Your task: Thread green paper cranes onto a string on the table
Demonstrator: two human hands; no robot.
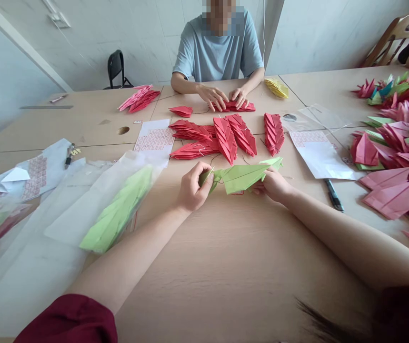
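Observation:
Between my hands, above the table, is light-green folded paper [243,177] with a thin dark line, perhaps thread, across it. My left hand [194,186] is closed on its left end, thumb pressed toward the fingers, with a thin pale tip standing up at the thumb. My right hand [274,185] grips the right end from below; its fingertips are partly hidden by the paper. Just beyond lie red folded-paper strips [225,140], some with loose thread. Another red strip [274,133] rests farther right.
Plastic sleeves [72,209], one holding a green paper strip [118,209], cover the left side. A pile of pink, red and green folded papers [400,147] fills the right. A pen [334,195] lies beside a printed sheet [320,155]. Opposite, a person's hands [225,97] touch red paper.

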